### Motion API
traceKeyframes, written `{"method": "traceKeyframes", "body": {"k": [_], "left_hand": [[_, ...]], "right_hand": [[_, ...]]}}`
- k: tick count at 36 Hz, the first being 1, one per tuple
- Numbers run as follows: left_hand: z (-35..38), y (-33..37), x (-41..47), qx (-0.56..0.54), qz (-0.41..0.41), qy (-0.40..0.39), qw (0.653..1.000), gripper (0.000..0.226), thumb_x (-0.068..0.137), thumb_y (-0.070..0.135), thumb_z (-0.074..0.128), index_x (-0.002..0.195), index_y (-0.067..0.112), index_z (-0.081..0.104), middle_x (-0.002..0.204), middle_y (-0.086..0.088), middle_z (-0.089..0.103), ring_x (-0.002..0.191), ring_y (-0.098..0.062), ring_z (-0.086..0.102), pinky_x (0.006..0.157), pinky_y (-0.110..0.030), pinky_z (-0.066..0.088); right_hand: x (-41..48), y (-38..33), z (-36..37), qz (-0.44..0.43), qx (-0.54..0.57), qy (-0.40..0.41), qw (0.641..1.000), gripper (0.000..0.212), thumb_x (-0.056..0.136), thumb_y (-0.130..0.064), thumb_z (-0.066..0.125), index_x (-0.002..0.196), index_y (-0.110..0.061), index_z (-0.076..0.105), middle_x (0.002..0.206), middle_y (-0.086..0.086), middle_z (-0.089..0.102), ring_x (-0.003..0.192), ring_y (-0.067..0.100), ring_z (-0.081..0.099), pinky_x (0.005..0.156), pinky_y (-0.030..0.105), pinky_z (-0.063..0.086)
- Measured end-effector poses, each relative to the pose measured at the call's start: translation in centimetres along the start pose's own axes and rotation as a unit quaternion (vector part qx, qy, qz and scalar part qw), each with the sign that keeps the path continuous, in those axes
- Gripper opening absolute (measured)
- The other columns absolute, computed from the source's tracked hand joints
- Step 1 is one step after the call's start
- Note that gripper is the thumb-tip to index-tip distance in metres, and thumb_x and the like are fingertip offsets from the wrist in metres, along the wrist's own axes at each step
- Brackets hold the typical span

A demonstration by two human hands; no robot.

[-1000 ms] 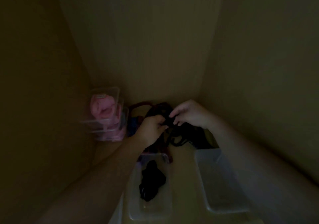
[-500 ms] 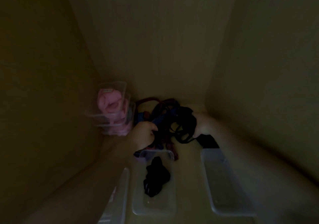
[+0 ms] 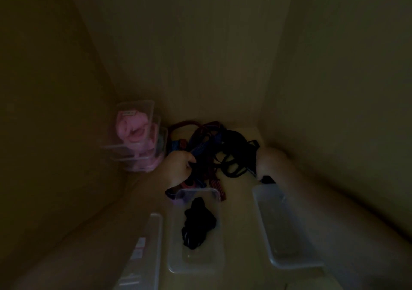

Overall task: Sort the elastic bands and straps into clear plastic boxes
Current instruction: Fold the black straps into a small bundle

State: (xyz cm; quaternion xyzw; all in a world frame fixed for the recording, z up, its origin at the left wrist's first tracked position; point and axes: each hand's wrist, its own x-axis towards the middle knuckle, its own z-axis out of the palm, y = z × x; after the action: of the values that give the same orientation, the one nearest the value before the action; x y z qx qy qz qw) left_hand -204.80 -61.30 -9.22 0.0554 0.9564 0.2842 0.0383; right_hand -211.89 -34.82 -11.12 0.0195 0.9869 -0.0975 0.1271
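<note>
A tangle of black, dark red and blue straps (image 3: 231, 153) lies at the back of a dim cabinet. My left hand (image 3: 178, 167) grips a blue strap (image 3: 206, 145) at the pile's left side. My right hand (image 3: 266, 162) reaches into the black straps from the right, and the tangle hides its fingers. In front stands an open clear box (image 3: 196, 265) with a bundle of black bands (image 3: 197, 222) inside. A second clear box (image 3: 289, 240) at the right looks empty.
Stacked clear boxes with pink bands (image 3: 136, 133) stand in the back left corner. A clear lid or box (image 3: 145, 256) with labels lies at the front left. Cabinet walls close in on the left, back and right. A small black item (image 3: 267, 179) lies by the right box.
A second ago both hands pinched a black strap together above the pile. My right hand has since dropped into the black tangle on the right, and my left has taken the blue strap.
</note>
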Motion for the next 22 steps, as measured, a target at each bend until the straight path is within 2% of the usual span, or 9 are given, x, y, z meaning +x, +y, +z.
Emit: {"method": "traceKeyframes", "body": {"k": [3, 5, 8, 10, 12, 14, 16, 18, 22], "left_hand": [[-0.1, -0.2, -0.2, 0.003, -0.006, -0.006, 1.0, 0.033, 0.086, -0.001, 0.058, 0.117, 0.005, 0.066, 0.108, -0.015, 0.067, 0.097, -0.026, 0.064, 0.086, -0.025, 0.049], [-0.2, 0.0, -0.1, -0.001, -0.008, -0.005, 1.0, 0.035, 0.087, -0.001, 0.058, 0.12, 0.006, 0.064, 0.109, -0.015, 0.066, 0.098, -0.025, 0.063, 0.084, -0.022, 0.047], [-0.3, 0.5, 0.0, -0.013, 0.001, 0.0, 1.0, 0.037, 0.086, 0.0, 0.059, 0.122, 0.008, 0.063, 0.109, -0.013, 0.064, 0.097, -0.023, 0.062, 0.084, -0.022, 0.047], [-0.5, 0.9, 0.3, -0.027, 0.007, 0.008, 1.0, 0.039, 0.085, 0.001, 0.059, 0.123, 0.012, 0.063, 0.11, -0.011, 0.063, 0.098, -0.021, 0.061, 0.087, -0.025, 0.048], [-0.9, 1.6, 0.7, -0.042, 0.019, 0.025, 0.999, 0.039, 0.085, 0.002, 0.059, 0.122, 0.014, 0.063, 0.11, -0.01, 0.063, 0.098, -0.021, 0.06, 0.091, -0.031, 0.05], [-1.6, 2.7, 1.1, -0.06, 0.036, 0.054, 0.996, 0.037, 0.086, 0.001, 0.06, 0.121, 0.011, 0.062, 0.11, -0.009, 0.063, 0.097, -0.02, 0.059, 0.092, -0.032, 0.05], [-2.5, 4.0, 1.6, -0.094, 0.048, 0.076, 0.991, 0.038, 0.087, 0.004, 0.062, 0.125, 0.009, 0.059, 0.112, -0.006, 0.061, 0.1, -0.018, 0.058, 0.095, -0.032, 0.048], [-3.4, 5.3, 2.2, -0.135, 0.05, 0.084, 0.986, 0.04, 0.089, 0.01, 0.064, 0.128, 0.011, 0.056, 0.114, -0.003, 0.06, 0.105, -0.015, 0.057, 0.099, -0.03, 0.046], [-5.6, 8.0, 3.0, -0.194, 0.052, 0.11, 0.973, 0.049, 0.089, 0.021, 0.067, 0.134, 0.015, 0.049, 0.118, 0.005, 0.055, 0.113, -0.011, 0.053, 0.103, -0.024, 0.041]], "right_hand": [[-0.2, -0.3, -0.7, -0.012, 0.01, -0.006, 1.0, 0.024, 0.089, -0.015, 0.053, 0.108, -0.007, 0.065, 0.109, 0.015, 0.065, 0.1, 0.033, 0.062, 0.081, 0.038, 0.05], [-0.7, -0.8, -2.2, -0.015, 0.017, -0.012, 1.0, 0.016, 0.089, -0.018, 0.052, 0.09, -0.01, 0.067, 0.093, 0.011, 0.066, 0.084, 0.027, 0.062, 0.069, 0.032, 0.049], [-1.2, -1.3, -4.6, -0.003, 0.065, 0.013, 0.998, 0.024, 0.089, -0.014, 0.053, 0.065, -0.009, 0.054, 0.074, 0.007, 0.058, 0.071, 0.024, 0.057, 0.061, 0.028, 0.042], [-1.3, -1.8, -6.1, -0.011, 0.127, 0.023, 0.992, 0.02, 0.087, -0.008, 0.053, 0.068, -0.004, 0.056, 0.08, 0.013, 0.06, 0.076, 0.027, 0.059, 0.064, 0.031, 0.045], [-1.4, -2.5, -7.7, -0.027, 0.201, 0.027, 0.979, 0.014, 0.086, -0.001, 0.052, 0.085, 0.004, 0.065, 0.095, 0.019, 0.067, 0.085, 0.034, 0.064, 0.07, 0.037, 0.053], [-1.6, -3.3, -9.1, -0.027, 0.279, 0.034, 0.959, 0.014, 0.085, 0.002, 0.056, 0.09, -0.005, 0.067, 0.102, 0.017, 0.067, 0.085, 0.031, 0.064, 0.065, 0.033, 0.054], [-2.1, -4.0, -10.5, -0.045, 0.341, 0.039, 0.938, 0.019, 0.083, 0.004, 0.062, 0.084, -0.015, 0.064, 0.098, 0.007, 0.065, 0.082, 0.02, 0.06, 0.06, 0.023, 0.044], [-2.9, -4.8, -12.0, -0.085, 0.375, 0.039, 0.922, 0.02, 0.083, 0.003, 0.066, 0.087, -0.016, 0.062, 0.097, 0.0, 0.06, 0.089, 0.015, 0.055, 0.068, 0.021, 0.04], [-4.6, -5.9, -14.7, -0.167, 0.407, 0.056, 0.896, 0.022, 0.083, -0.003, 0.07, 0.087, -0.024, 0.064, 0.112, 0.0, 0.059, 0.107, 0.013, 0.052, 0.081, 0.022, 0.039]]}}
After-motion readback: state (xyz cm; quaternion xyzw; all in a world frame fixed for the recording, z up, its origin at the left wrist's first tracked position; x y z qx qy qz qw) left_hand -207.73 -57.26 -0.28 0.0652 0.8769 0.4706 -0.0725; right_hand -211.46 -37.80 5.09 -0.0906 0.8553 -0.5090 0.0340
